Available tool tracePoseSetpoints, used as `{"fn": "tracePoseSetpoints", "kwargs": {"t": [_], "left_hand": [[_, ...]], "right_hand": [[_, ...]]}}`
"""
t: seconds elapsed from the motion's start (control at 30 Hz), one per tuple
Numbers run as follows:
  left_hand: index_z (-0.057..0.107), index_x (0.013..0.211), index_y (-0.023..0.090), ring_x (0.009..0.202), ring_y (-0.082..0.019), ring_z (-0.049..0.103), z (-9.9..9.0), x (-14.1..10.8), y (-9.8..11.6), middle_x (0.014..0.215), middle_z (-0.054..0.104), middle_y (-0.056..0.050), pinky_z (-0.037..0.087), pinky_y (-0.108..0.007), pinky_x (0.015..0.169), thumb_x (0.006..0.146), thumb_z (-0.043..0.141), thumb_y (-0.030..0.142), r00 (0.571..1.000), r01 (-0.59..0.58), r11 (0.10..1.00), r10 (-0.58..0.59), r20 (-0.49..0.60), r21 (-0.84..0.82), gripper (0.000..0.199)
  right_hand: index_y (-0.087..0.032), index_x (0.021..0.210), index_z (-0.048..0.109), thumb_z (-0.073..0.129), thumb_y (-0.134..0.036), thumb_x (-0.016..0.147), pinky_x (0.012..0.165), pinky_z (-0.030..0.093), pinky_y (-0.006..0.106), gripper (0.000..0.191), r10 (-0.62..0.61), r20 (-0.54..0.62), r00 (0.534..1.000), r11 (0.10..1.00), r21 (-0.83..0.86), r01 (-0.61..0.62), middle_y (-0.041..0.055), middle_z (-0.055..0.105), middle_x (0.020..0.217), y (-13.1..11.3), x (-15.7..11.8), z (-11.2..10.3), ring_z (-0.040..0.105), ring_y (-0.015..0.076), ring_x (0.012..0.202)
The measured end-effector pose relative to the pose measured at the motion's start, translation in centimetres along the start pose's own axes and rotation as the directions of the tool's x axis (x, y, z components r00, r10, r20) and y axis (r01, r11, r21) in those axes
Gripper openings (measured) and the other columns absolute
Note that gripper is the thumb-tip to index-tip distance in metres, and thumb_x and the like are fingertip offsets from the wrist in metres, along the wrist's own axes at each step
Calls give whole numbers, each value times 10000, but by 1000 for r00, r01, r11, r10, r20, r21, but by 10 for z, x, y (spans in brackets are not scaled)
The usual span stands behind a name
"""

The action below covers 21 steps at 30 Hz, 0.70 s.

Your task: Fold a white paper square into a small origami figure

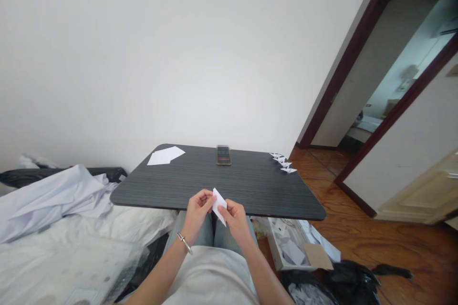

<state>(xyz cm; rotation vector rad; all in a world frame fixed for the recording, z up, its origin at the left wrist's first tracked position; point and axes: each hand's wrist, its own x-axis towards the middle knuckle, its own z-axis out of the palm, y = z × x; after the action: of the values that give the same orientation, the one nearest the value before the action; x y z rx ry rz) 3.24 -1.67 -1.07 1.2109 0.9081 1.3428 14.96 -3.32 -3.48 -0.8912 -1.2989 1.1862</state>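
A small folded piece of white paper (219, 206), narrow and pointed at both ends, is held between my two hands just over the near edge of the dark table (200, 178). My left hand (199, 207) pinches its upper left side between thumb and fingers. On its lower right side, my right hand (234, 217) grips it with the thumb on top. Several folded white paper pieces (282, 162) stand in a row at the table's right edge. Flat white paper sheets (165, 155) lie overlapping at the far left corner.
A phone (223, 155) lies at the table's far middle, by the white wall. White cloth and plastic bags (71, 195) are heaped at left. On the floor at right are an open box (291, 248) with papers and black bags (348, 283). A doorway stands beyond.
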Motion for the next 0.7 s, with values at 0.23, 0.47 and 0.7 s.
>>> {"fn": "tracePoseSetpoints", "kwargs": {"t": [0.23,0.47,0.7], "left_hand": [[584,694,112,477,-67,421,-4,1,-2,558,511,15,339,-178,467,712,581,352,997,52,999,-51,63,-8,241],[584,637,116,514,-87,470,-4,1,-1,572,556,3,366,-189,495,641,653,341,996,57,998,-59,60,34,235],[536,588,126,502,-78,457,-3,1,4,532,531,25,366,-182,499,661,639,317,1000,24,1000,-24,-13,17,229]], "right_hand": [[-145,619,529,540,-407,735,389,255,183,286,14,27,1000,1000,-27,-13,-45,406,505,4,1,-4,320,69,429],[-152,549,509,583,-388,702,377,273,177,291,33,-26,999,997,-69,-34,-56,406,452,5,1,-4,330,64,404],[-146,568,547,611,-354,690,395,350,175,250,40,-41,998,997,-66,-42,-25,545,465,0,2,-6,432,67,383]]}}
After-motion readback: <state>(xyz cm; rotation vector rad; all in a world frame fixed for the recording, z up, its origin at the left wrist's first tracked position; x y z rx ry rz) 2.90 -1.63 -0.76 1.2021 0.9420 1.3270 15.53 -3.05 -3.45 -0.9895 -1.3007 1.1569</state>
